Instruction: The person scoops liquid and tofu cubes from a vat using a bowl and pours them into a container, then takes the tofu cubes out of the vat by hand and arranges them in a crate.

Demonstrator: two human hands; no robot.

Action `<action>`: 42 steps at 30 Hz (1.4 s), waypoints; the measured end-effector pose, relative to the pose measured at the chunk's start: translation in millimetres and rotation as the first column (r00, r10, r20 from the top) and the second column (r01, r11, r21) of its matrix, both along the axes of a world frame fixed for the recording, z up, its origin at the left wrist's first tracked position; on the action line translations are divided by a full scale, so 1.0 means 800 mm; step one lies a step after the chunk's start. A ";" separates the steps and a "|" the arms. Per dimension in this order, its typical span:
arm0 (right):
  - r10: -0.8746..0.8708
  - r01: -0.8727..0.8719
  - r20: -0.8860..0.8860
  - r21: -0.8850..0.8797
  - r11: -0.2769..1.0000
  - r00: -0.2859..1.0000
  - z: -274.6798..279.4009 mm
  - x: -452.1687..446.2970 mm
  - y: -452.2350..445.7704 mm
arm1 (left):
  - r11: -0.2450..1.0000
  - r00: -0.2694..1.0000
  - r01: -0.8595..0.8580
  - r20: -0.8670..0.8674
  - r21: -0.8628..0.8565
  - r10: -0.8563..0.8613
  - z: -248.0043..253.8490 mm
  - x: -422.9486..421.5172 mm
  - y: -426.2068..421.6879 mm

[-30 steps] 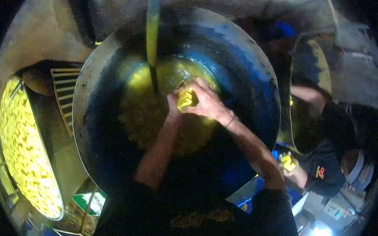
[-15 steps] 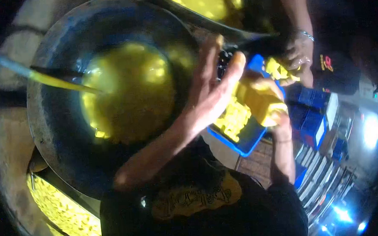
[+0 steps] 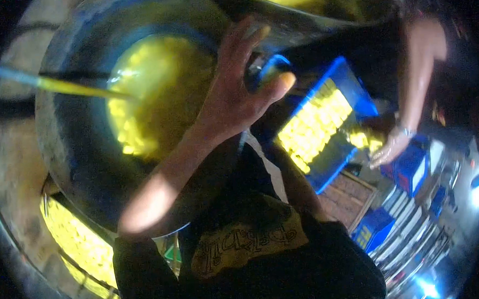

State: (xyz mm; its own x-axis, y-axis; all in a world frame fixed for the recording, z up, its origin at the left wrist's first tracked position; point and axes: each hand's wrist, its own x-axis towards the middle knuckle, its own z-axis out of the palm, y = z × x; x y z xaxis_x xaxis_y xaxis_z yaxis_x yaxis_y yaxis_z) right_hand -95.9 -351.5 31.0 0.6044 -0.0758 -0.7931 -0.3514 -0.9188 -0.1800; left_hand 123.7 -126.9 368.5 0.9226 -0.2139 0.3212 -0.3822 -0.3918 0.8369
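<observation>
My left hand reaches over the right rim of a large dark wok, thumb and fingers spread. A dark, blue-edged object shows in the gap between thumb and fingers; touch cannot be told. The wok holds cloudy yellow liquid with yellow pieces along its edge. My right forearm angles up and left in shadow, its hand hidden behind my left arm and the dark. Beyond it is a blue crate partly filled with small yellow blocks.
A stirring stick leans into the wok from the left. Another person's hand is beside yellow pieces at the crate's right. More yellow pieces fill a container at lower left. A second vessel stands at the top.
My right hand was over the blue crate with a yellow block; its forearm has swung left into shadow. My left hand moved up and left. The other person's hand shifted down.
</observation>
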 end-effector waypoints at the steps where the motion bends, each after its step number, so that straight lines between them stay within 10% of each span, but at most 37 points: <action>1: 0.010 -0.010 -0.030 -0.002 1.000 0.999 0.005 -0.001 -0.007 | 0.999 0.998 -0.036 -0.054 -0.023 0.034 0.015 0.008 0.020; 4: -0.025 0.023 -0.155 -0.015 1.000 0.988 0.034 0.011 -0.044 | 0.977 0.989 -0.141 -0.059 -0.157 0.134 0.007 0.027 0.101; 6: -0.287 0.292 -0.210 -0.004 0.956 0.935 0.101 0.045 -0.079 | 0.849 0.819 -0.334 -0.571 -0.410 0.047 -0.029 0.026 0.156; 7: -0.433 0.449 -0.150 0.096 0.888 0.889 0.167 0.076 -0.079 | 0.940 0.819 -0.290 -0.554 -0.181 0.146 -0.068 0.025 0.186; 8: -0.536 0.461 -0.034 0.556 0.691 0.844 0.252 0.101 -0.082 | 0.970 0.823 -0.237 -0.518 0.062 0.234 -0.124 0.015 0.215; 9: -0.413 0.202 0.283 0.556 0.806 0.866 0.312 0.136 -0.062 | 0.969 0.809 -0.228 -0.535 0.095 0.243 -0.205 -0.015 0.235; 12: -0.425 -0.062 0.466 0.727 0.684 0.776 0.502 0.242 0.109 | 0.968 0.661 -0.039 -0.720 0.249 0.212 -0.353 -0.115 0.246; 14: -0.029 -0.424 0.660 0.515 0.745 0.750 0.531 0.282 0.207 | 0.943 0.535 0.118 -0.820 0.311 0.203 -0.379 -0.159 0.232; 15: 0.143 -0.682 0.792 0.400 0.612 0.593 0.508 0.303 0.250 | 0.933 0.497 0.161 -0.843 0.323 0.205 -0.388 -0.174 0.228; 16: 0.288 -0.639 0.626 0.453 0.621 0.724 0.478 0.313 0.284 | 0.920 0.468 0.201 -0.858 0.338 0.213 -0.393 -0.185 0.224; 19: 0.825 -0.826 0.177 0.312 0.470 0.537 0.341 0.334 0.364 | 0.897 0.411 0.254 -0.880 0.361 0.238 -0.412 -0.205 0.219; 23: 0.881 -0.839 -0.027 0.292 0.459 0.472 0.101 0.287 0.362 | 0.898 0.354 0.258 -0.900 0.356 0.255 -0.420 -0.214 0.221; 30: 0.765 -0.713 -0.109 0.300 0.634 0.634 -0.010 0.191 0.338 | 0.983 0.209 0.120 -0.972 0.137 0.110 -0.403 -0.203 0.260; 33: 0.469 -0.247 -0.301 0.556 0.794 0.830 -0.031 0.205 0.317 | 0.998 0.180 -0.049 -0.983 -0.029 -0.019 -0.385 -0.177 0.292; 34: 0.021 0.468 -0.553 0.725 0.505 0.833 -0.046 0.211 0.287 | 0.992 0.179 -0.101 -0.982 -0.075 -0.056 -0.376 -0.165 0.303; 35: 0.020 0.468 -0.551 0.727 0.503 0.834 -0.048 0.231 0.274 | 0.983 0.187 -0.150 -0.979 -0.106 -0.078 -0.372 -0.151 0.310; 37: 0.121 0.443 -0.541 0.780 0.442 0.832 -0.055 0.284 0.257 | 0.963 0.215 -0.223 -0.971 -0.150 -0.101 -0.368 -0.118 0.319; 42: 0.698 -0.546 0.042 0.657 0.520 0.715 -0.039 0.462 0.365 | 0.914 0.340 -0.373 -0.940 -0.157 -0.022 -0.377 -0.023 0.339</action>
